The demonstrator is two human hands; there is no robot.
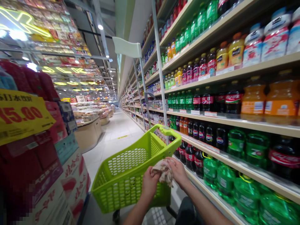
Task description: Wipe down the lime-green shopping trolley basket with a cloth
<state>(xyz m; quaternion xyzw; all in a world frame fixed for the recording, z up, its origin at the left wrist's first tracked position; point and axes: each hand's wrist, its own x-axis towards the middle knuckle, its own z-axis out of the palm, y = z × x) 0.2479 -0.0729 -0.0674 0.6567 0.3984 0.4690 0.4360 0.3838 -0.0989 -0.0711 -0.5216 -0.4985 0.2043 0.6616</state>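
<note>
A crumpled, pale pinkish cloth or tissue (163, 172) is held between my two hands, in front of the near side of a green shopping cart (124, 184). My left hand (149, 182) is closed on the cloth's left edge. On its upper right, the fingers of my right hand (178, 170) pinch the same cloth. The cart basket looks bare inside where it shows, and its handle (173, 142) rises just beyond my right hand. Neither hand is on the handle.
Shelves of bottled drinks (234, 120) run along the right. Stacked boxes (70, 181) with a yellow price sign (23, 114) stand close at left. A display counter (90, 134) lies farther along the tiled aisle (117, 125). A white ladder-like frame (142, 81) stands by the shelves.
</note>
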